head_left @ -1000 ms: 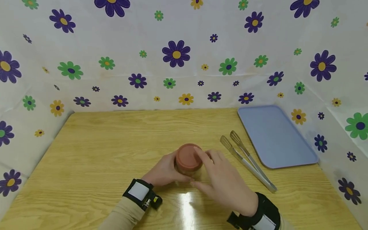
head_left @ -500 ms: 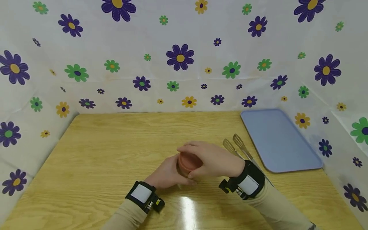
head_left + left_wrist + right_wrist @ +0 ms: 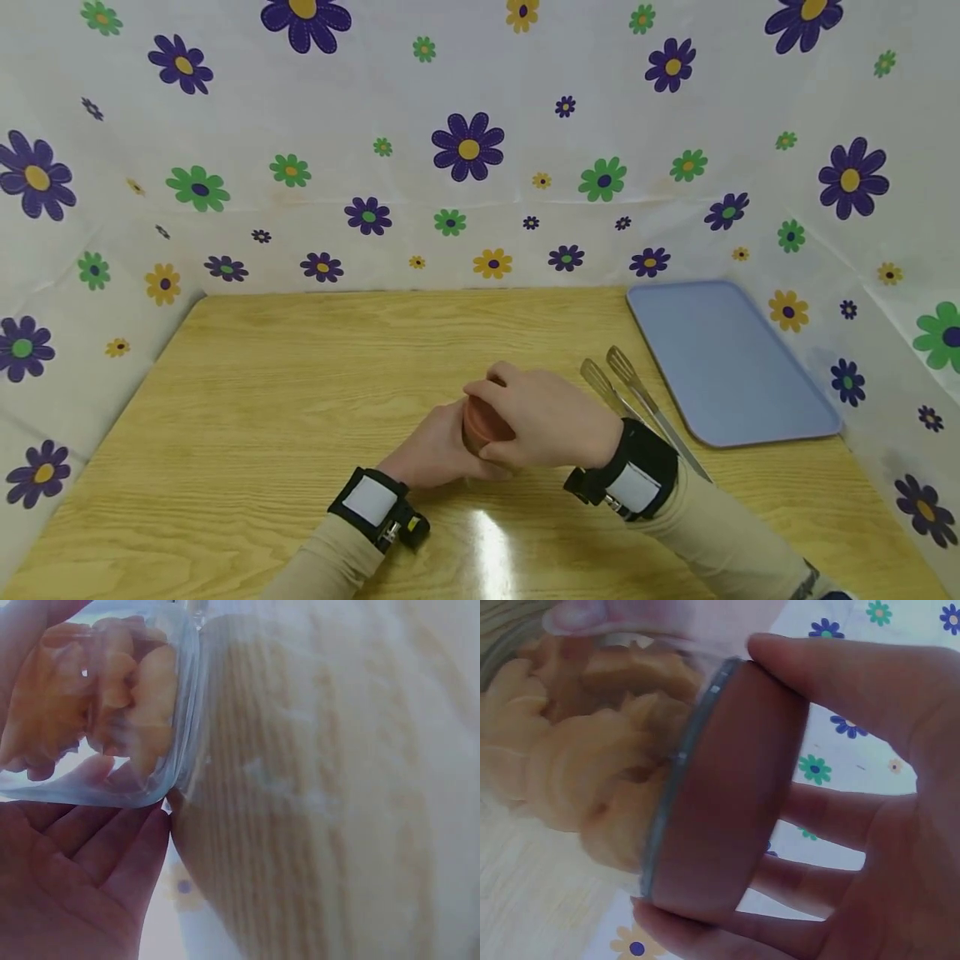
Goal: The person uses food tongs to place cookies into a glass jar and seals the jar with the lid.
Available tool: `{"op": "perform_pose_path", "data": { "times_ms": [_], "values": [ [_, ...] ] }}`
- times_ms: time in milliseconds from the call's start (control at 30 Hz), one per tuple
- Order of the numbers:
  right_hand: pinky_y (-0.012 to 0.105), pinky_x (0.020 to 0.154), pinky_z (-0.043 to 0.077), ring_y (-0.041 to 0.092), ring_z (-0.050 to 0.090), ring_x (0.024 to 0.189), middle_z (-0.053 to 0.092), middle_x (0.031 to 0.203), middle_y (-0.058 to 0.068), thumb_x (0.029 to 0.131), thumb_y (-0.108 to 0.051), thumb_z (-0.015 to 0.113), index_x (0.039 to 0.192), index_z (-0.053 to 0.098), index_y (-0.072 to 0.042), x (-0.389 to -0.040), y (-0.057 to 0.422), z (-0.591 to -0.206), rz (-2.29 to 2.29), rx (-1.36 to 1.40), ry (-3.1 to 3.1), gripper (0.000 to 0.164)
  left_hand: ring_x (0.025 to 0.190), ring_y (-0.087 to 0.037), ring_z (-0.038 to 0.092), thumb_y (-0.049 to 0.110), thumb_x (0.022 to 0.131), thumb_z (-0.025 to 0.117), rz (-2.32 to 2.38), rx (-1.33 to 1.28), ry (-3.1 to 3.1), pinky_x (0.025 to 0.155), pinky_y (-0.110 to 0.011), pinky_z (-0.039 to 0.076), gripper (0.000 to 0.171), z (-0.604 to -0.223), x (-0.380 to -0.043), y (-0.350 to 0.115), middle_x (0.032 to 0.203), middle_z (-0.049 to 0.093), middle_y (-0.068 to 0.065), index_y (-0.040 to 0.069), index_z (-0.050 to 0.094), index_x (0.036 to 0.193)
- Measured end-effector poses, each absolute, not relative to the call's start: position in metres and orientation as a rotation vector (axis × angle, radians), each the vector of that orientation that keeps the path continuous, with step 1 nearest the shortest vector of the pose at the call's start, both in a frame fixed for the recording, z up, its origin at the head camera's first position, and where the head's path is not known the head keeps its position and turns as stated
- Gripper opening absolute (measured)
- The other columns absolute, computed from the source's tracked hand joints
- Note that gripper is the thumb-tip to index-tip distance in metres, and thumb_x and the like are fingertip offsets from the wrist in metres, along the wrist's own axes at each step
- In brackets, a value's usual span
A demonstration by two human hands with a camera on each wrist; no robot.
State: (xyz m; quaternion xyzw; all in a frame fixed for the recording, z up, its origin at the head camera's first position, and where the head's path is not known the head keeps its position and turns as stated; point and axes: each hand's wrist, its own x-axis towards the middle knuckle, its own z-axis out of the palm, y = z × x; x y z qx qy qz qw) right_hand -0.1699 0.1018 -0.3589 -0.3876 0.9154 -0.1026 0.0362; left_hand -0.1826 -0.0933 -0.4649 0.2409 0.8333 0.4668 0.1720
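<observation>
A small clear jar with a reddish-brown lid stands near the middle of the wooden table. Golden-brown wavy-edged pieces that look like cookies fill it, seen through the glass in both wrist views. My left hand holds the jar's body, fingers behind it and thumb at the front. From above, my right hand grips the lid by its side, thumb and fingertips on opposite edges. The lid sits against the jar's rim, and my right hand hides much of it in the head view.
Metal tongs with slotted ends lie just right of my right hand, partly covered by that wrist. Beyond them a blue tray rests at the table's right side. Flower-patterned cloth walls the back and sides.
My right hand came over the lid from the right and took hold of its edges, then turned slightly to the left. My left hand has kept its hold on the jar.
</observation>
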Motion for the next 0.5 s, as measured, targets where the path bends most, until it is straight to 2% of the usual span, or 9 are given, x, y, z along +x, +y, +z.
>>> {"op": "perform_pose_path", "data": {
  "times_ms": [233,333,433,500],
  "values": [
    [0.025,0.065,0.052,0.014,0.061,0.079,0.058,0.12,0.006,0.084,-0.045,0.076,0.136,0.059,-0.014,-0.173,0.1,-0.362,-0.337,-1.163,2.849,0.062,0.111,-0.007,0.061,0.043,0.074,0.089,1.307,0.693,2.358,0.095,-0.034,0.051,0.081,-0.463,-0.183,-0.094,0.125,0.061,0.01,0.028,0.046,0.141],
    [0.024,0.062,0.052,0.014,0.06,0.077,0.059,0.116,0.006,0.082,-0.047,0.077,0.134,0.059,-0.014,-0.177,0.1,-0.364,-0.36,-1.138,2.833,0.064,0.126,-0.011,0.054,0.044,0.071,0.09,1.232,0.693,2.365,0.106,-0.041,0.045,0.087,-0.454,-0.179,-0.101,0.137,0.057,0.012,0.031,0.044,0.144],
    [0.027,0.068,0.053,0.014,0.063,0.088,0.061,0.12,0.003,0.078,-0.058,0.077,0.142,0.052,-0.017,-0.19,0.109,-0.364,-0.467,-0.998,2.752,0.081,0.14,-0.02,0.043,0.048,0.069,0.09,1.118,0.679,2.379,0.113,-0.05,0.038,0.096,-0.433,-0.18,-0.113,0.149,0.049,0.01,0.031,0.042,0.149],
    [0.032,0.076,0.055,0.018,0.064,0.1,0.061,0.128,0.003,0.077,-0.07,0.071,0.15,0.043,-0.024,-0.206,0.12,-0.361,-0.579,-0.84,2.7,0.091,0.143,-0.026,0.04,0.052,0.072,0.087,1.044,0.666,2.415,0.112,-0.056,0.037,0.095,-0.415,-0.186,-0.121,0.153,0.046,0.006,0.028,0.041,0.152]
  ]
}}
